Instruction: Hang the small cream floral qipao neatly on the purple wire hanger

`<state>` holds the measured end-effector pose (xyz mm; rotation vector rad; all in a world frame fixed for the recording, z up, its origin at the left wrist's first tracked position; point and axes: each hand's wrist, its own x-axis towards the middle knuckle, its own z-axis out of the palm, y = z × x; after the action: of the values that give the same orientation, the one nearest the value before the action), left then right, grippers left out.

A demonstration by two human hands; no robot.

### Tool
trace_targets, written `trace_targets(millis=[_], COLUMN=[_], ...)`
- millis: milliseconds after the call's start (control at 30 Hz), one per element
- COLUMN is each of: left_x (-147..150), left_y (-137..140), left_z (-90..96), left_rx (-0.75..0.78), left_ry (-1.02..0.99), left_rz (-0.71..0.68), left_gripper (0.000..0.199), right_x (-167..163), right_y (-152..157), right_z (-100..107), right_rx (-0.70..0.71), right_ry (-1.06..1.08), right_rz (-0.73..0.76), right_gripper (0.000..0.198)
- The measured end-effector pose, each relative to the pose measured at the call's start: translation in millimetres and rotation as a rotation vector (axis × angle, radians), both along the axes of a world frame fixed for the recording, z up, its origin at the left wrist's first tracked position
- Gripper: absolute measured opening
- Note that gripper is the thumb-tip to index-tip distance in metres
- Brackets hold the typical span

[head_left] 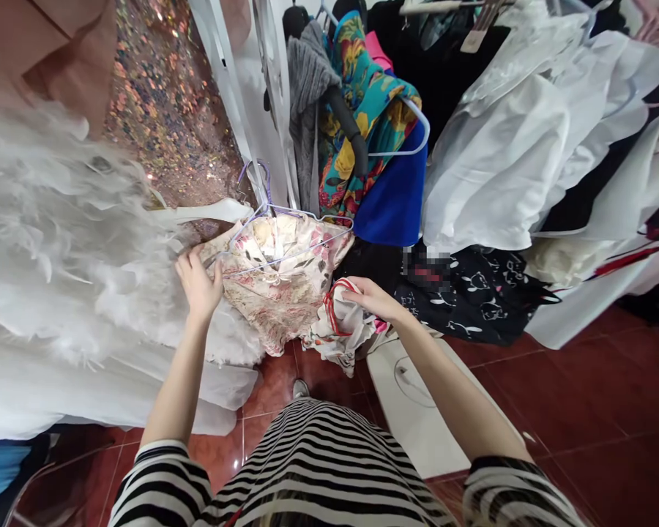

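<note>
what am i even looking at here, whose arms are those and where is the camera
There is no machine here. The camera sits on a person's head and looks down, so the two arms in striped sleeves are that person's own. The left hand grips the edge of a floral garment on a lilac wire hanger. The right hand clutches a bunched cloth with red straps. Around them hang a white feathery dress, a sequined garment, a blue piece and white garments, above a red tiled floor.

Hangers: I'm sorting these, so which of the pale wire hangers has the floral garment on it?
The lilac hanger by the left hand, carrying the pink floral garment. The other pale hanger sits higher, against the blue garment.
</note>
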<state>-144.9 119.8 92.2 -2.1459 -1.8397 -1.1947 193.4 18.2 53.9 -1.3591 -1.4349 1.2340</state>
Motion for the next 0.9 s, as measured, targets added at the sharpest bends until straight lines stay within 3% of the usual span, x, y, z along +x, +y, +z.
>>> trace_targets(millis=[167, 433, 567, 700, 900], left_x=[-7, 5, 6, -3, -27], left_y=[18, 21, 17, 22, 50], left_z=[-4.4, 0.0, 1.6, 5.0, 16.9], left_rx=[-0.136, -0.268, -0.3, -0.243, -0.331], left_ry=[0.061, 0.24, 0.234, 0.142, 0.107], left_rz=[-0.033, -0.002, -0.005, -0.116, -0.31], left_gripper=[0.028, 0.025, 0.032, 0.04, 0.044], right_x=[0, -5, -5, -2, 8], right_y=[4, 13, 12, 14, 26], right_z=[7, 14, 12, 12, 14], right_rx=[-0.031, -0.04, -0.075, -0.091, -0.182], right_ry=[0.115, 0.157, 0.178, 0.233, 0.29], right_rz=[-0.086, -0.195, -0.221, -0.282, -0.325], right_gripper=[0.023, 0.022, 0.021, 0.017, 0.015])
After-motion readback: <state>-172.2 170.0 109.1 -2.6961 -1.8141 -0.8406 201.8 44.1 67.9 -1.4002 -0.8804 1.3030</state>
